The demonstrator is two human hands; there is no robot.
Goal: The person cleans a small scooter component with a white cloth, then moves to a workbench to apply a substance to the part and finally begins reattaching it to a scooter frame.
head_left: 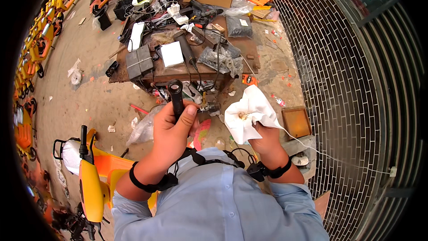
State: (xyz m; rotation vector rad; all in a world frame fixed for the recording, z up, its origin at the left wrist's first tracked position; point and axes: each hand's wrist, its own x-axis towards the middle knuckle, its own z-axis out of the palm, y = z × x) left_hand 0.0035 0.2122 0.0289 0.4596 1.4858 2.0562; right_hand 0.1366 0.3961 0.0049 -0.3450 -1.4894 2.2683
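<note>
- A black cylindrical handle part (176,98) is held upright in the left hand (171,129); the grip is closed around its lower end, with the thumb pressed along its side.
- Its ringed top end is seen just above the fingers, in front of the chest.
- A crumpled white cloth (247,114), stained near its middle, is pinched in the right hand (264,139); the grip is pressed together on the lower edge.
- The cloth is held just beside the black part, not touching it.
- A cluttered wooden bench (178,72) is seen farther ahead, with black boxes and cables on it.
- A yellow scooter (91,183) stands at the lower left.
</note>
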